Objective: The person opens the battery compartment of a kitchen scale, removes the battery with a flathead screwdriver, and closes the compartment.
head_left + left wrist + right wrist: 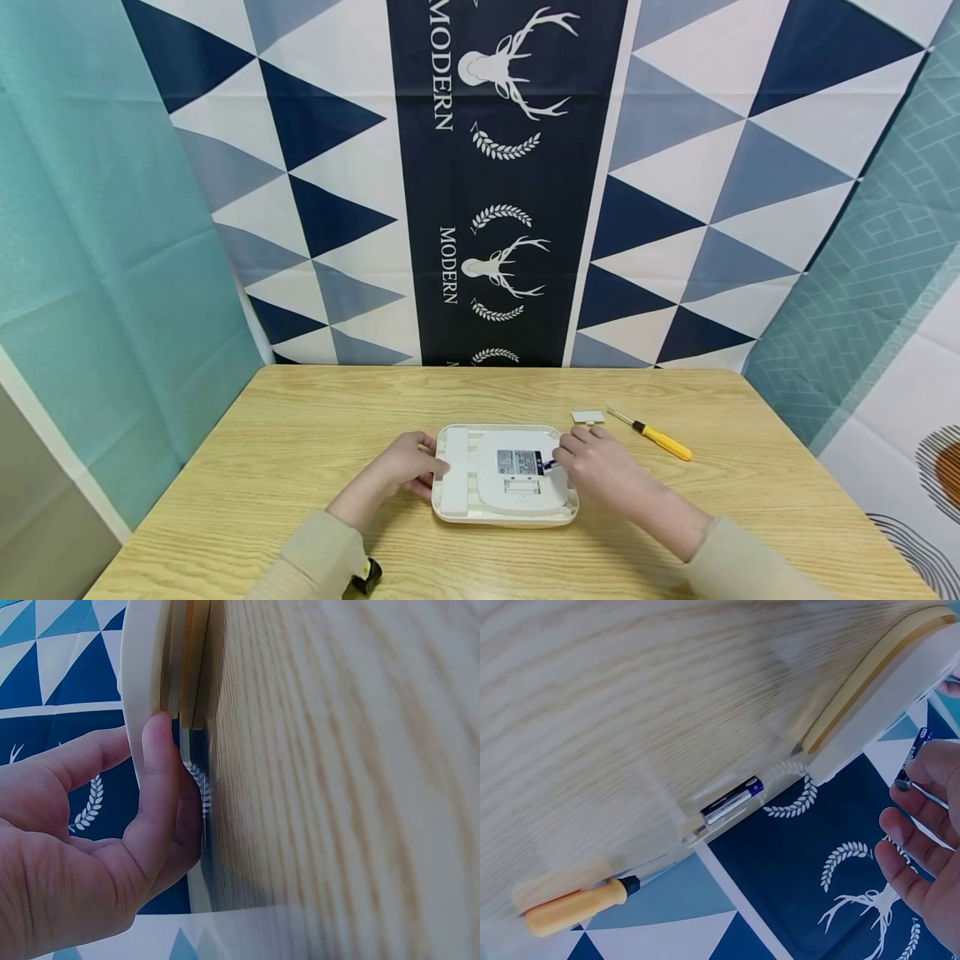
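screwdriver (654, 439) and small cover (587, 417) beside right hand (592, 462)

Both arms wear beige long sleeves (315, 554), with a black wrist-mounted device (367, 577) underneath.
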`<action>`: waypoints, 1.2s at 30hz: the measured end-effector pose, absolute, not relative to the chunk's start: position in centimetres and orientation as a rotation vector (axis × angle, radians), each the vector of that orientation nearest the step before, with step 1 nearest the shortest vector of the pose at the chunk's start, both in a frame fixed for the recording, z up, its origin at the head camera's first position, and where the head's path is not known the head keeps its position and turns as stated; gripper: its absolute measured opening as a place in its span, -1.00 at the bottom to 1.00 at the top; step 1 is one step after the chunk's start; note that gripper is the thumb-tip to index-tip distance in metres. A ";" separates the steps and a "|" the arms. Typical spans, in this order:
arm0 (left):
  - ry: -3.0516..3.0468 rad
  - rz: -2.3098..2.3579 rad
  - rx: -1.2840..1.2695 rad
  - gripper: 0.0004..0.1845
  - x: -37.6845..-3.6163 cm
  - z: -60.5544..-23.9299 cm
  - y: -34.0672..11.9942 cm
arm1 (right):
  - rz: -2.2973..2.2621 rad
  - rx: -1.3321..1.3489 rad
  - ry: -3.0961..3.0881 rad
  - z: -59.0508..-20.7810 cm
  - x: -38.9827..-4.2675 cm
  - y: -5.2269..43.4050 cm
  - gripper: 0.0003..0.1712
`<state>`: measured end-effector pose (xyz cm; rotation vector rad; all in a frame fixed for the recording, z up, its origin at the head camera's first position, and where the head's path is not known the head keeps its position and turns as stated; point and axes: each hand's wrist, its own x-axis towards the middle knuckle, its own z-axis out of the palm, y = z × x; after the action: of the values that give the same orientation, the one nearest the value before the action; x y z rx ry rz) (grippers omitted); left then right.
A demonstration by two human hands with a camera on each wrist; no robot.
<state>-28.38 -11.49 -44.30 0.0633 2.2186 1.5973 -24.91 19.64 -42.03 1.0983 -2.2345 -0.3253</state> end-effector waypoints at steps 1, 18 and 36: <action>2.219 1.598 0.063 -0.53 -28.4 -44.3 -11.5 | -0.330 1.095 -2.237 -42.0 -24.9 19.8 -0.67; 2.233 1.584 0.062 -0.54 -28.3 -44.2 -11.5 | -0.385 1.035 -2.276 -41.9 -25.2 21.9 -0.85; 2.224 1.607 0.088 -0.55 -28.1 -44.4 -11.4 | -0.357 0.927 -2.337 -43.1 -26.2 24.3 -0.81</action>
<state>-28.13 -11.42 -44.38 0.0879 2.2243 1.6067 -26.16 24.28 -43.08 0.9268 -2.3369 -0.3568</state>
